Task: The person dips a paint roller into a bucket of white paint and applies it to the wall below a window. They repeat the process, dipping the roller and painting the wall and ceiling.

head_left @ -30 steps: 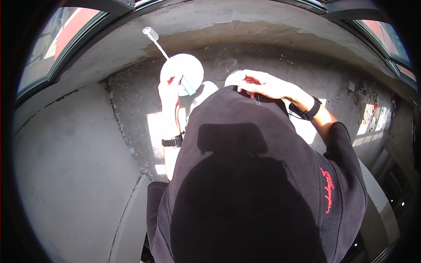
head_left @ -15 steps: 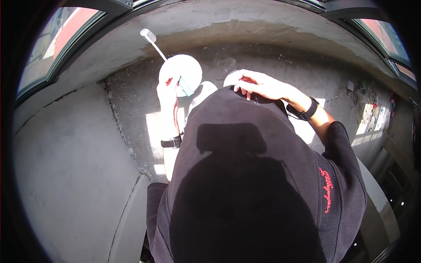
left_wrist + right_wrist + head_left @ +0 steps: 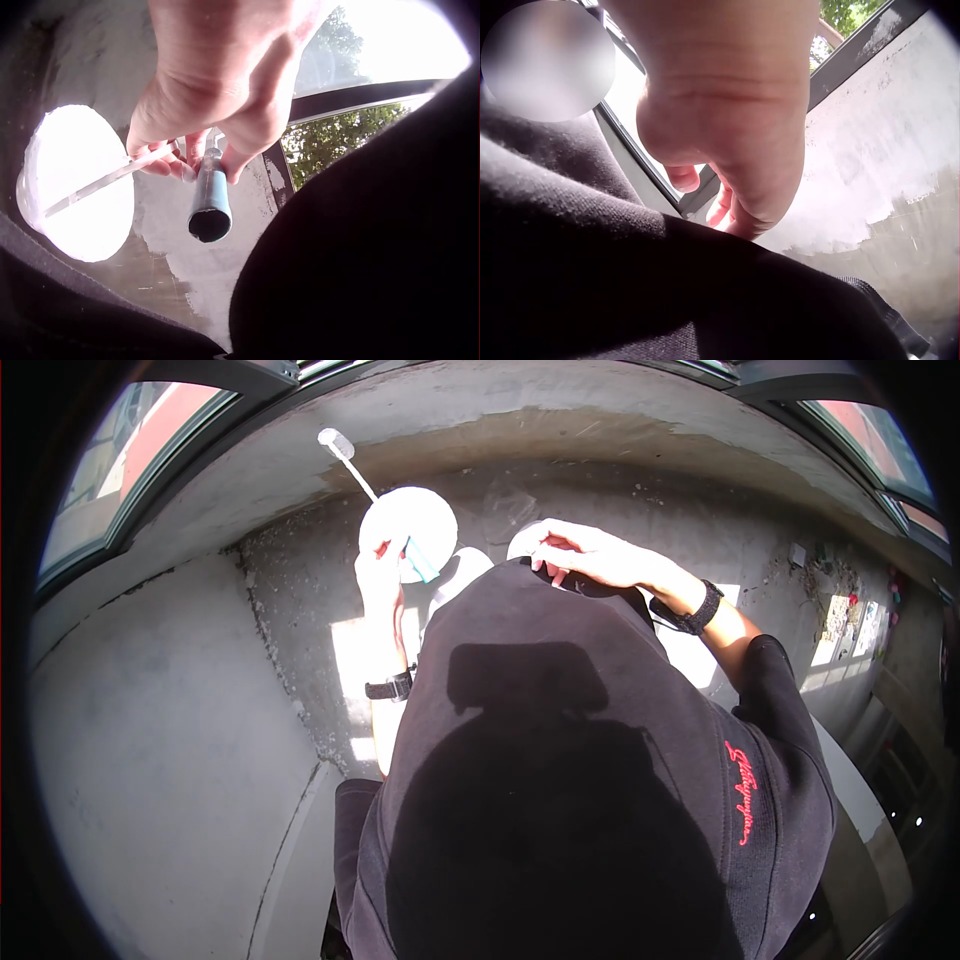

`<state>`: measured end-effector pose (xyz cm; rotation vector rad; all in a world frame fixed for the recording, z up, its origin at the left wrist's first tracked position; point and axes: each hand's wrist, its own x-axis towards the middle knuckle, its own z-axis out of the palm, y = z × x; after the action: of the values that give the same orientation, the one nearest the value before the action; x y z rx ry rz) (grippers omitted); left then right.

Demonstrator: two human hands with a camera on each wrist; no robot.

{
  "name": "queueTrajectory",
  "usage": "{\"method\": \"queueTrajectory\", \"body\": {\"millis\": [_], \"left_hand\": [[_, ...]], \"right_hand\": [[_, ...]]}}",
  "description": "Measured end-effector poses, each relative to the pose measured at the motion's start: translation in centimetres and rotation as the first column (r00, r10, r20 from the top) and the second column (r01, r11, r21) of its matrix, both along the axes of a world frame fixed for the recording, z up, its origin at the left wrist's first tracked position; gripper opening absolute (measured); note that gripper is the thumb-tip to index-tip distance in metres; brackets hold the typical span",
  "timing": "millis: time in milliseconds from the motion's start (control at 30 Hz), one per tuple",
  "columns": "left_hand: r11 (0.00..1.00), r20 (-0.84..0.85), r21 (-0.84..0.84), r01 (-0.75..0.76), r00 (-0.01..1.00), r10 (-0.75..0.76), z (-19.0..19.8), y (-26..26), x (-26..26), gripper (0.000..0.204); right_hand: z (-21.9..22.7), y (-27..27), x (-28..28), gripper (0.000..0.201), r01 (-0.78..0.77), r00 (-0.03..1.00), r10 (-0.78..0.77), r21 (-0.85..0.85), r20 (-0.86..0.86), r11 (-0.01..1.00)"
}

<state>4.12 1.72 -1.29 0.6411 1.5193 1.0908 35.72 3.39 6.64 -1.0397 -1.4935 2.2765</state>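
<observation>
In the head view my left hand [image 3: 380, 582] grips the teal handle of a paint roller [image 3: 423, 560]. The roller's rod runs up and left to its white sleeve [image 3: 336, 442], across a round white bucket [image 3: 425, 510] washed out by sun. From the left wrist, the handle's hollow end [image 3: 211, 214] faces the camera below the fingers; a thin white strip [image 3: 105, 182] crosses in front of the bucket to the same hand. My right hand [image 3: 600, 555] rests at the dark shirt [image 3: 640, 700], fingers loosely bent, nothing visible in it. The right fingertips are partly hidden behind cloth.
Two white shoes [image 3: 463, 572] show beyond the shirt. A low plastered wall [image 3: 560, 430] curves ahead beneath window frames, with a pale wall [image 3: 160, 710] at left. Debris [image 3: 848, 605] lies on the floor at right.
The roller, the bucket and my left hand have shifted very slightly left and down in the head view. My right hand stays at the shirt with little movement.
</observation>
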Motion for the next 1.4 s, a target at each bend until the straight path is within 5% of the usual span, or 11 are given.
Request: {"method": "queueTrajectory", "body": {"millis": [133,333,400,533,700,967,1400], "left_hand": [[1.0,0.008,0.008,-0.02,1.0,0.02,-0.3,-0.1,-0.2,0.02],[0.999,-0.003,-0.013,-0.03,1.0,0.03,0.0,-0.1,0.0,0.02],[1.0,0.001,0.002,-0.029,1.0,0.029,0.1,-0.1,0.0,0.019],[0.999,0.006,0.0,-0.033,0.999,0.033,0.0,-0.5,-0.3,0.019],[0.999,0.002,0.02,-0.048,0.999,0.048,-0.7,-0.5,-1.1,0.02],[1.0,0.039,0.016,-0.02,0.999,0.019,-1.4,0.1,-1.1,0.022],[1.0,0.035,-0.007,-0.014,0.999,0.014,-1.3,-0.1,-1.0,0.023]], "right_hand": [[0.9,0.2,-0.2,0.025,-0.05,0.991,0.059,-0.078,0.118,0.996],[0.5,0.0,-0.2,0.026,0.029,1.0,-0.029,-0.001,-0.009,1.0],[2.1,0.7,-0.1,0.025,-0.097,0.963,0.106,-0.047,0.247,0.994],[-0.2,0.2,0.7,0.022,0.093,0.996,-0.093,-0.012,0.009,0.996],[0.3,0.3,0.9,0.029,0.148,0.987,-0.154,-0.149,-0.032,0.978],[0.4,-0.1,0.9,0.049,-0.029,0.998,0.033,-0.059,0.061,0.998],[0.9,-0.1,1.0,0.051,-0.044,0.998,0.052,-0.166,0.042,0.985]]}}
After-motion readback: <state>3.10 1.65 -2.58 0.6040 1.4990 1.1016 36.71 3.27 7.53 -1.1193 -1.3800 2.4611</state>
